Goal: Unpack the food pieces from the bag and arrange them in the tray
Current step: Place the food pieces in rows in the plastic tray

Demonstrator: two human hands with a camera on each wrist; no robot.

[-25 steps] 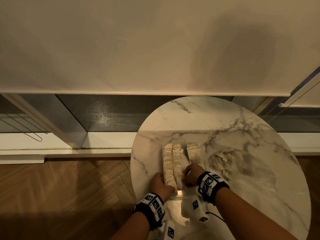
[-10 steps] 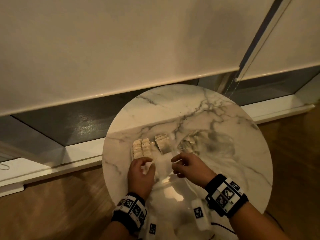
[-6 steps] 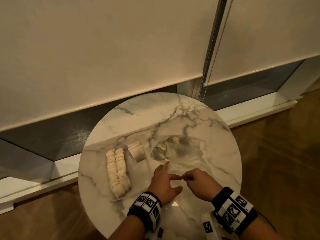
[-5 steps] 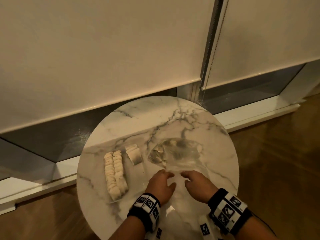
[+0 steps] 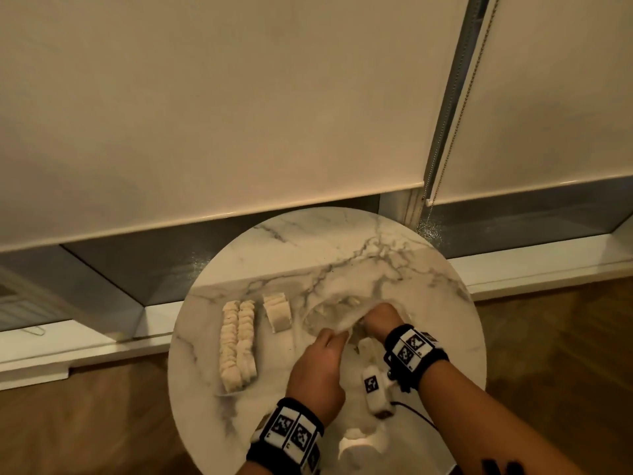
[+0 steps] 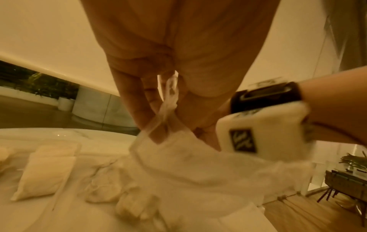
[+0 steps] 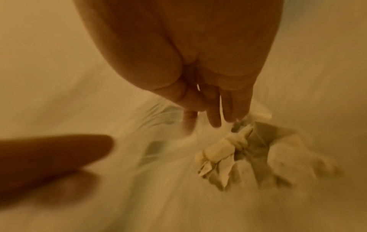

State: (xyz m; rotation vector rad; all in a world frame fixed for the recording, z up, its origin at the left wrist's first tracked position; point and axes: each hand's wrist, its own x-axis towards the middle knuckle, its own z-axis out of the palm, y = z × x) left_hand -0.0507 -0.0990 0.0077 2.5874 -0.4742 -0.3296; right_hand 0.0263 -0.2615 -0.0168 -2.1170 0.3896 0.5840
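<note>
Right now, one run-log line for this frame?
left hand: pinches bag edge | right hand: fingers straight inside bag | food pieces: two rows in tray, more in bag | step: unpacking

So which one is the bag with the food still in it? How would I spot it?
Find the round marble table by the window. On its right half, beside the neat rows of food pieces in the tray, lies the clear plastic bag. It is the only crumpled, see-through thing there, the left hand pinches its edge, the right hand reaches into it, and its pieces lie jumbled, not lined up.
</note>
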